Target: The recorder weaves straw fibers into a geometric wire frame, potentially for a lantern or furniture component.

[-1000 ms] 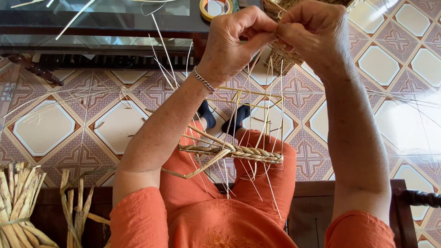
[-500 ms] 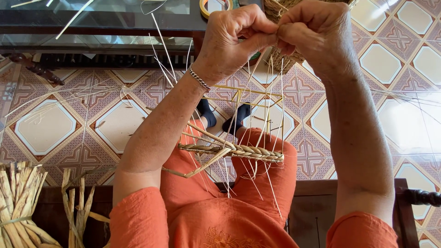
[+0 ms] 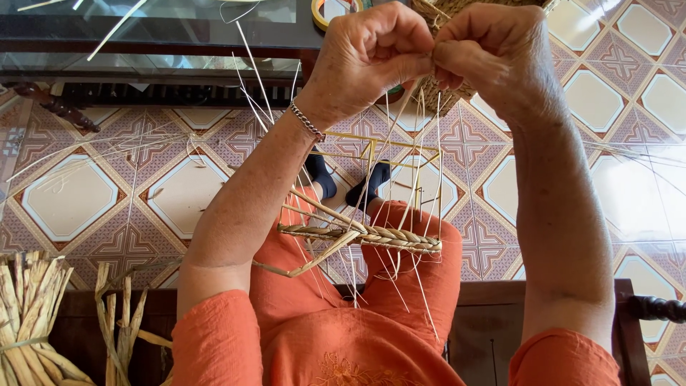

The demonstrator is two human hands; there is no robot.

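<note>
My left hand and my right hand are raised close together at the top of the view, both pinching thin straw strands that hang down. The strands run to a braided straw band woven along a light wire frame resting on my orange-clad knees. A silver bracelet circles my left wrist. Behind my right hand a woven straw piece shows partly.
Bundles of dried straw stand at the lower left. A dark glass-topped table crosses the top, with a roll of tape on it. Patterned floor tiles lie below, strewn with loose strands. A dark wooden seat edge is at lower right.
Both hands stay pinched on the strands and shift only slightly; the braided band and frame keep their place on my knees.
</note>
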